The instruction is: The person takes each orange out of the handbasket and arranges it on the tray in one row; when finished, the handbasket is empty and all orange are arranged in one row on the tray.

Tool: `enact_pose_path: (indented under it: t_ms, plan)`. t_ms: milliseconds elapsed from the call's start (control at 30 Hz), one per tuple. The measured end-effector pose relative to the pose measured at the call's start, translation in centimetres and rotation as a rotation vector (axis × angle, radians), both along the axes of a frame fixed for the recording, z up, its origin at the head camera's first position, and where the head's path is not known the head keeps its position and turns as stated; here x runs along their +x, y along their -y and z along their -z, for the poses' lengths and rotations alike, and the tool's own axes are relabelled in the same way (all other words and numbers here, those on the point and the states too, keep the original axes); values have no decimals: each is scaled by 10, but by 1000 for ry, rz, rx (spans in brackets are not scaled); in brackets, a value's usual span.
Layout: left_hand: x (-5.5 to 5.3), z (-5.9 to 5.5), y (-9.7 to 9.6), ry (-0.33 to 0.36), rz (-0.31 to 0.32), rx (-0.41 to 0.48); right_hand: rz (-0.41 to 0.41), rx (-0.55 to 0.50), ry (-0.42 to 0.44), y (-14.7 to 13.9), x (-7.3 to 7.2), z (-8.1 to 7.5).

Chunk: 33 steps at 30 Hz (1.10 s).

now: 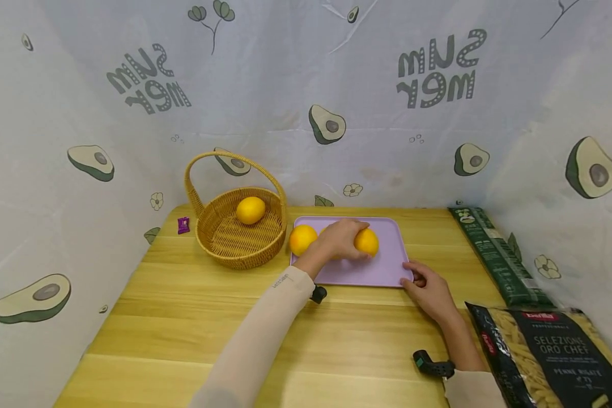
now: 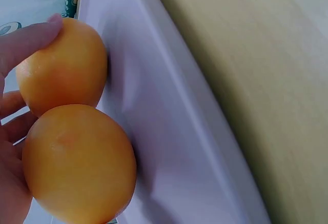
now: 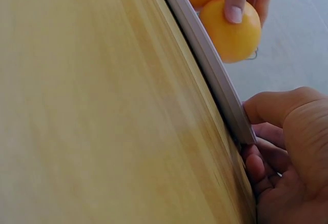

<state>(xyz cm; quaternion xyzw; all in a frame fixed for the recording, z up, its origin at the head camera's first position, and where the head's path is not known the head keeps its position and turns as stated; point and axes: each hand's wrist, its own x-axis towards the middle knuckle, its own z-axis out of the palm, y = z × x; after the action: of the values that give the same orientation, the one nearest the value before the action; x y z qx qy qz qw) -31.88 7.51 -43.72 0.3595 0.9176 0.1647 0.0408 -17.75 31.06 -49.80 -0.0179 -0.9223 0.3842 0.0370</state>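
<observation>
My left hand (image 1: 340, 239) reaches over the lilac tray (image 1: 387, 271) and grips an orange (image 1: 367, 242) at its right side. In the left wrist view the thumb lies on that gripped orange (image 2: 69, 65), and a second orange (image 2: 79, 165) sits against it, close to the palm. Another orange (image 1: 303, 240) lies at the tray's left end. At the tray's near right corner, my right hand (image 1: 429, 290) pinches the rim. The right wrist view shows the thumb on top of the rim (image 3: 225, 96) and fingers below it.
Left of the tray stands a wicker basket (image 1: 242, 262) with a tall handle and one orange (image 1: 251, 210) inside. A small purple wrapped sweet (image 1: 183, 225) lies beside it. On the right are a green packet (image 1: 500, 258) and a bag of penne pasta (image 1: 556, 351).
</observation>
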Motion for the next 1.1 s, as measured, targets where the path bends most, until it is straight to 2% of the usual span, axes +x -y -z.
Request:
enact_pose_path:
  t_ms: [433,633,867,1100]
  plan:
    - [-1,1,1,-64,33,-63,0,2,-9,1,1,-1]
    - [0,1,2,-65,45,-69,1,-3,-18,0,2,0]
    - [0,-2,11,-44,44,-38,0,-3,-2,1,4,0]
    - [4,-9,26,-9,5,31,-3,7,-10,1,2,0]
